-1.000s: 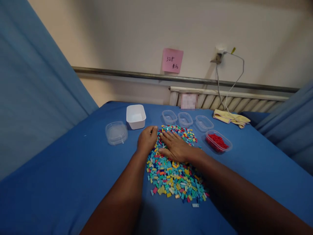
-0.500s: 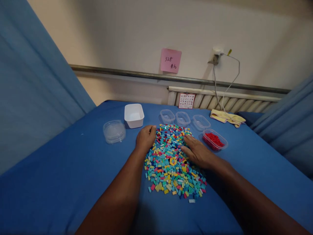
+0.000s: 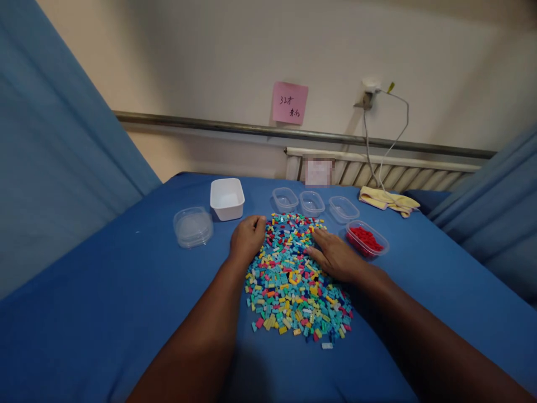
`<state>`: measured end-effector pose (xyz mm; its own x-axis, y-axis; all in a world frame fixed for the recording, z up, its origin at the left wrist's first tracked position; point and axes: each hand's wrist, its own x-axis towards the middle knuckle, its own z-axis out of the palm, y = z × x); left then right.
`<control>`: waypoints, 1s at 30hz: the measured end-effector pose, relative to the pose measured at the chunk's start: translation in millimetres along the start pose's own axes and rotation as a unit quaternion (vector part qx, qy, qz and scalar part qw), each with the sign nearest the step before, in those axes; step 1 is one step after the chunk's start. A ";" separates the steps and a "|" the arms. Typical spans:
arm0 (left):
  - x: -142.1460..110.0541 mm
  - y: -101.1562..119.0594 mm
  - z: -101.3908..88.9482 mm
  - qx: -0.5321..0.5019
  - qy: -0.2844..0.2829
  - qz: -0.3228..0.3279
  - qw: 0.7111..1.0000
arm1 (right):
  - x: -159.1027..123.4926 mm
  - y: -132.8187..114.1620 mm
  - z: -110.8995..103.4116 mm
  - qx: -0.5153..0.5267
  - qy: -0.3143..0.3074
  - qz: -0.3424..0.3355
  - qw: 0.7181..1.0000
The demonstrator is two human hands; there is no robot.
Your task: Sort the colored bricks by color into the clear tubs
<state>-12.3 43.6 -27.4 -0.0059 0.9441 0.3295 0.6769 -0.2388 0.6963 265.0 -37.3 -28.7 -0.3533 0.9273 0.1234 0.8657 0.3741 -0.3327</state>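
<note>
The loose spread of small toy bricks (image 3: pixel 289 285) lay on the blue-covered table (image 3: pixel 126 280), running from short of its far edge back toward the person. The left hand (image 3: pixel 248 239) was curled at the spread's left margin with fingers folded in; whether it had hold of a brick could not be told. The right hand (image 3: pixel 333 254) was opened nearly flat at the right margin, with nothing visible in its grasp. A wide sweep by it toward the table's right edge could have scattered bricks or bumped the tub of red pieces (image 3: pixel 364 239) nearby, while a hard push toward the far edge might have jostled the clear tubs (image 3: pixel 311 211). The spread's long axis seemed to run from the near side toward the far edge; single bricks pointed every way, though one pale brick (image 3: pixel 327 346) at the near end lay crosswise, roughly parallel to that edge.
</note>
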 end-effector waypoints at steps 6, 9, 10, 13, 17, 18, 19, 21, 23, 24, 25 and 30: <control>2.1 -1.9 2.4 0.009 -0.002 0.005 1.000 | -41.4 -24.9 0.3 -0.011 -0.010 -0.005 1.000; 1.9 -0.7 2.7 0.017 0.000 -0.001 1.000 | -54.7 -31.1 -16.1 -0.004 -0.018 -0.035 0.999; 1.9 -0.4 2.7 0.019 -0.002 -0.002 1.000 | -53.9 -30.1 -21.7 -0.004 -0.017 -0.031 0.999; 2.0 -0.5 3.2 0.015 -0.004 -0.001 1.000 | -35.8 -18.9 -33.2 -0.048 0.012 0.045 0.998; 2.1 -1.6 4.0 0.012 -0.006 -0.006 1.000 | 4.8 -0.2 -32.7 -0.149 0.012 0.152 0.977; 1.9 -1.8 4.2 0.013 -0.007 -0.009 1.000 | 13.6 2.9 -30.7 -0.159 0.003 0.164 0.974; 1.7 -2.1 4.4 0.013 -0.009 -0.012 1.000 | 21.0 5.2 -28.5 -0.166 -0.005 0.172 0.971; 1.4 -2.6 4.8 0.013 -0.010 -0.012 1.000 | 31.4 8.5 -24.3 -0.180 -0.017 0.188 0.965; 1.4 -3.0 5.4 0.013 -0.009 -0.009 1.000 | 36.6 11.1 -21.6 -0.188 -0.024 0.199 0.961; 1.6 -3.2 5.7 0.014 -0.009 -0.008 1.000 | 37.8 12.3 -20.9 -0.191 -0.028 0.202 0.960; 1.8 -3.3 6.0 0.017 -0.010 -0.008 1.000 | 38.3 13.4 -20.6 -0.193 -0.031 0.204 0.959; 2.1 -3.2 7.0 0.031 -0.010 -0.009 0.999 | 35.5 15.2 -21.3 -0.197 -0.040 0.198 0.959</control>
<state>-9.3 48.0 -33.3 -0.0039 0.9527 0.3040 0.7206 -0.2081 0.6614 273.1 1.5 -9.5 0.0193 0.9997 -0.0168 0.9989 -0.0186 0.0423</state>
